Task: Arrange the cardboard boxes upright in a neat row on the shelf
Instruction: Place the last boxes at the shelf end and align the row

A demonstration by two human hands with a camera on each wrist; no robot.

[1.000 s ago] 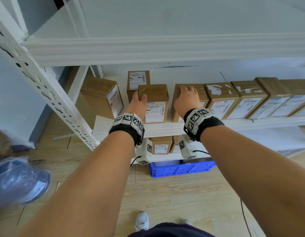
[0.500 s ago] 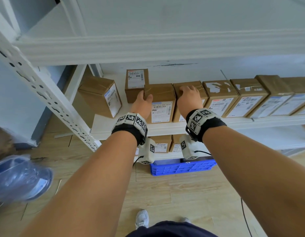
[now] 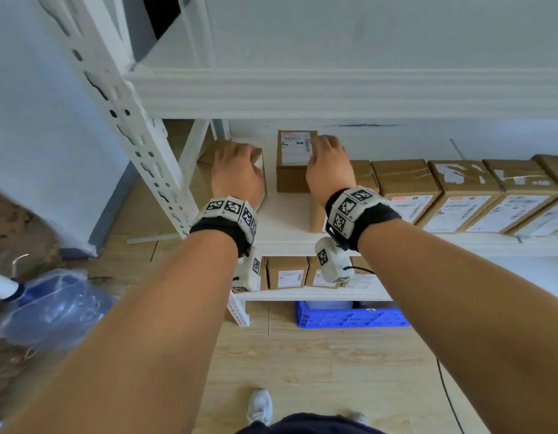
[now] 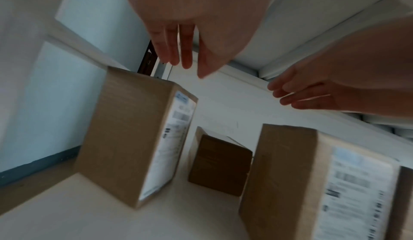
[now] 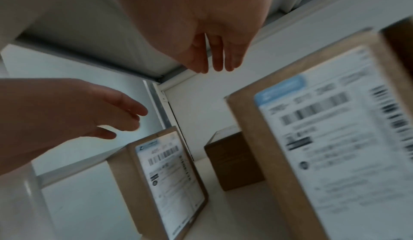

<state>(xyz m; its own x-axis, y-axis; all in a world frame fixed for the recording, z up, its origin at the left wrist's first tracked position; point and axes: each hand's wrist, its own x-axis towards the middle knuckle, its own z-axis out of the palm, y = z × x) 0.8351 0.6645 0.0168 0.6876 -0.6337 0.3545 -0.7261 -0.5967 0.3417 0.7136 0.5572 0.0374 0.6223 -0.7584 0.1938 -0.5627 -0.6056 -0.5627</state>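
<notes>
Brown cardboard boxes with white labels stand on the white shelf [image 3: 290, 220]. A neat row [image 3: 459, 195] runs from mid-shelf to the right; its left end box [image 4: 312, 182] is partly hidden behind my right wrist. One box [image 3: 205, 158] stands apart at the far left, turned at an angle. My left hand [image 3: 237, 164] hovers over it with straight fingers, holding nothing. Another box [image 3: 294, 158] lies at the back with its label up. My right hand [image 3: 327, 164] is just right of it, fingers extended and empty.
The upper shelf beam [image 3: 334, 92] hangs low over both hands. A white perforated post [image 3: 130, 126] stands at the left. More boxes [image 3: 287, 272] sit on the lower shelf, above a blue crate [image 3: 349, 316]. A blue water jug [image 3: 52, 308] lies on the floor.
Both hands have left the box they pushed into the row's left end. They have moved left and deeper: the left over the far-left box, the right beside the back box.
</notes>
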